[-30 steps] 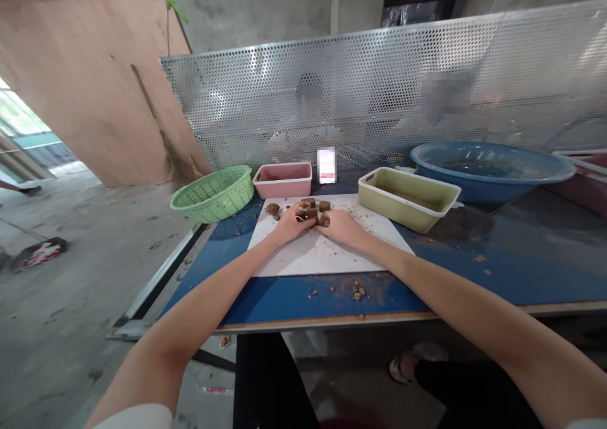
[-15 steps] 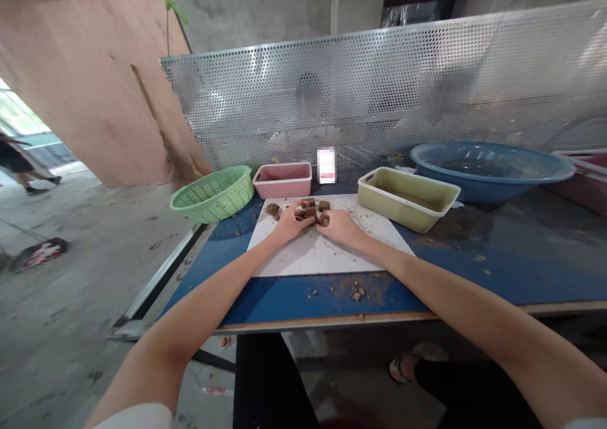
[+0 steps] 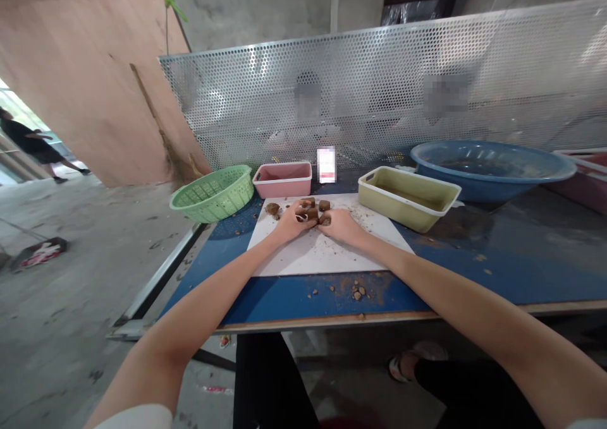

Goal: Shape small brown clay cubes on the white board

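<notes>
Over a white board [image 3: 294,261] my two hands nearly meet at the fingertips. My left hand [image 3: 290,224] is closed, thumb and fingers curved around a short brown cylinder-shaped lump [image 3: 312,213], which looks like clay or packed soil. Just to its right, my right hand [image 3: 342,227] is also closed, its fingertips pinched on a small brown piece [image 3: 326,221] that they partly hide. Another stubby brown lump [image 3: 324,205] lies just beyond my fingers. A rougher brown clod [image 3: 272,208] sits left of my left hand, with crumbs scattered over the board.
Behind the board are a green basket [image 3: 213,195], a pink bin [image 3: 283,186], a lit phone-like screen [image 3: 326,165] and a yellow-green bin [image 3: 408,203]. A wide blue basin [image 3: 493,176] stands right. Pebbles [image 3: 358,291] lie near the table's front edge. A person [image 3: 33,141] is far left.
My hands have barely shifted; the left fingers and the brown lump at them have moved slightly. The person at far left shows more fully and further right.
</notes>
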The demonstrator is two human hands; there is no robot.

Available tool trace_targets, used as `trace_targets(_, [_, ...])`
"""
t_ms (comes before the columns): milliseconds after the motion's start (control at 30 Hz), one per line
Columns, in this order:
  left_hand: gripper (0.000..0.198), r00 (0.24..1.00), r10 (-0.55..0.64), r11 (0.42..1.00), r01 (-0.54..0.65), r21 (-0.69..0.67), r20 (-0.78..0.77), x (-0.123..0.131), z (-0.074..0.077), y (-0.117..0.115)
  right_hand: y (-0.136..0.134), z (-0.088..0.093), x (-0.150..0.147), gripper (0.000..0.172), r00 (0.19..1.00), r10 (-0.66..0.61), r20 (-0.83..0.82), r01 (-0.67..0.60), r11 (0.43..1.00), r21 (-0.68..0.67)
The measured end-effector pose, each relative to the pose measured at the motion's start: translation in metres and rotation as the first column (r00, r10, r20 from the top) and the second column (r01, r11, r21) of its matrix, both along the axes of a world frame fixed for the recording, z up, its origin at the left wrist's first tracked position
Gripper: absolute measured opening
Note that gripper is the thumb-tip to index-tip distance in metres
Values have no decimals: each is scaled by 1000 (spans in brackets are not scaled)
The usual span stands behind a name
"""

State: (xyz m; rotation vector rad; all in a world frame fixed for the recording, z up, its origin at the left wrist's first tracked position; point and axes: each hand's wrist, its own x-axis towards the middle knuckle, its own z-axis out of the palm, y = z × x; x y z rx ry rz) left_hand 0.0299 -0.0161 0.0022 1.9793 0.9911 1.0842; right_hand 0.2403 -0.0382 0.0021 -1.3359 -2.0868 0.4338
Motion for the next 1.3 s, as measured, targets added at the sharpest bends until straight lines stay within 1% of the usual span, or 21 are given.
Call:
trace_targets(67, [62,1000,0,1000,0,18,-18,0,-1,1,1,2,2,22,999,28,24,-28,1000,1])
trace_targets(167, [62,1000,2,1000,-1,25,-31,-1,-2,2,2,5,8,24,992,103,78,-105,994,22])
trace_targets(300, [61,999,15,1000,-14,28,-50,-1,-2,3,4,10,20,23,982,98,162,-110,992,67])
trace_targets(367, [60,999,18,1000,-18,8,-52,0,-1,2,5,12,25,23,975,116,189,-131,989,73])
trace_targets(500, [57,1000,24,999,-25,-45,-18,1,0,-2,8,12,30,21,976,165,143,-173,983,53])
trace_targets(633, [54,1000,10,999,-11,-40,-6,1,3,-4,8,12,28,23,974,182,137,-189,981,37])
trace_targets(733, [53,1000,11,999,-11,-33,0,1,4,-5,7,13,26,31,971,191,145,-199,979,43])
trace_targets(833, [54,1000,17,999,-17,-49,7,1,3,-4,5,13,27,39,972,202,117,-210,976,64])
trace_targets(900, [53,1000,20,998,-19,-68,13,2,2,-4,4,14,28,38,966,238,98,-245,967,74])
trace_targets(967, [52,999,18,996,-16,-83,28,2,1,-3,4,14,29,37,949,299,101,-307,949,74])
trace_targets(1067, [53,999,8,996,-4,-90,50,2,2,-3,4,12,29,40,922,368,124,-375,926,47])
trace_targets(1133, [55,999,3,996,1,-89,43,2,4,-4,5,11,29,40,927,359,112,-367,929,58])
trace_targets(1233, [58,1000,-1,997,2,-77,19,2,5,-4,7,9,30,37,944,325,57,-330,937,118])
trace_targets(1300, [60,1000,1,997,1,-71,21,1,5,-3,7,9,31,36,945,326,40,-328,935,137])
